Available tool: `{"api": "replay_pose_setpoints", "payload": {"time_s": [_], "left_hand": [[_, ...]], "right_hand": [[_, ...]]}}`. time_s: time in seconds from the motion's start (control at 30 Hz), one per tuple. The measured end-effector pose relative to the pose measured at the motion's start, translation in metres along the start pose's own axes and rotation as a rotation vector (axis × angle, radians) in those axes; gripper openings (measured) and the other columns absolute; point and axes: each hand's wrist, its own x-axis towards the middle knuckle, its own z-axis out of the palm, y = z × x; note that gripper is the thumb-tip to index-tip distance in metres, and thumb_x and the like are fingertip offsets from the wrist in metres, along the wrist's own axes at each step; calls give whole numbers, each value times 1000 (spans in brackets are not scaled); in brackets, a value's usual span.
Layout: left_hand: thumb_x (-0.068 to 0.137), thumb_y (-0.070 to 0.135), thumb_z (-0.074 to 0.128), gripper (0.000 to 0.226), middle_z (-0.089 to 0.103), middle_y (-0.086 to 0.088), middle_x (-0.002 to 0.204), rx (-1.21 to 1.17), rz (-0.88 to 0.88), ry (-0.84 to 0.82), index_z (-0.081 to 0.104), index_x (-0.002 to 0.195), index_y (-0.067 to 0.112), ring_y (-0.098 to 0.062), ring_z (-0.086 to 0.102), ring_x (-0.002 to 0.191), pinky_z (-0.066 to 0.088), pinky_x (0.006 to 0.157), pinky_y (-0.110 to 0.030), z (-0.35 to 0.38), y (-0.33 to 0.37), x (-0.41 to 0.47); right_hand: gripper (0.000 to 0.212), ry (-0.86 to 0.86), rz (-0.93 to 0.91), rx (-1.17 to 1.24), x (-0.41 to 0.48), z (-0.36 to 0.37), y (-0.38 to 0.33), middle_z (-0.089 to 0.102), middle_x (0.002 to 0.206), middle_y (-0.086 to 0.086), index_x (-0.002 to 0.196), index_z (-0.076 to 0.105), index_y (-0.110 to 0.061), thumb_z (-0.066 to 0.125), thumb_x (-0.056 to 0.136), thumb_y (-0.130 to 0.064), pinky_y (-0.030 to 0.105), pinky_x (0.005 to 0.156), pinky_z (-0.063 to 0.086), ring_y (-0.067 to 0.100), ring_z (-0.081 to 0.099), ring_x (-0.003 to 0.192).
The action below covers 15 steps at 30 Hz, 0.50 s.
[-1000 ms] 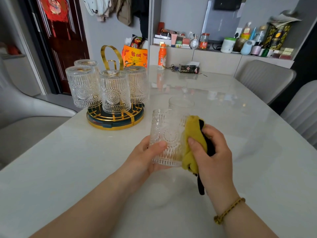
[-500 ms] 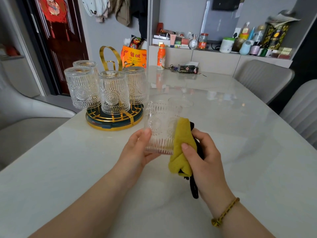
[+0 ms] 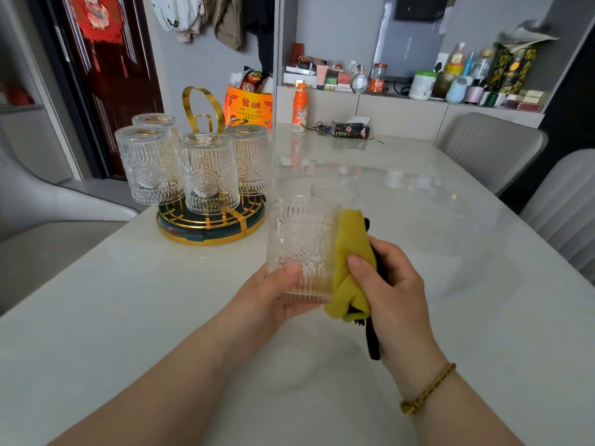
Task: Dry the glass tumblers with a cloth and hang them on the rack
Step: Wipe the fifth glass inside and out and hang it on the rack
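My left hand grips an embossed glass tumbler from below, just above the white table. My right hand holds a folded yellow cloth with a black edge and presses it against the tumbler's right side. Another clear tumbler stands on the table just behind. At the back left, a round gold and dark green rack with a gold loop handle carries several tumblers upside down.
An orange bottle, keys and a dark tissue pack lie at the table's far edge. Grey chairs stand along the right side, another on the left. A cluttered shelf runs behind the table.
The held tumbler and both hands have shifted slightly up and left towards the rack. The cloth stays pressed on the glass's right side.
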Motion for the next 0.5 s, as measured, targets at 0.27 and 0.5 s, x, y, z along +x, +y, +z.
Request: {"api": "replay_pose_setpoints", "payload": {"time_s": [0.27, 0.5], "left_hand": [[43, 47, 77, 71, 73, 2, 86, -17, -41, 90, 59, 105, 18, -11, 69, 78, 56, 69, -23, -7, 1, 1], [42, 63, 79, 99, 64, -10, 119, 67, -41, -32, 53, 123, 12, -25, 61, 109, 50, 94, -36, 1, -1, -4]], "right_hand": [[10, -126, -310, -375, -11, 11, 6, 48, 114, -22, 69, 60, -41, 62, 59, -38, 6, 87, 40, -13, 47, 107], [17, 80, -88, -60, -2, 0, 1, 66, 89, -19, 77, 63, -36, 69, 71, -21, 26, 75, 51, 0, 61, 84]]}}
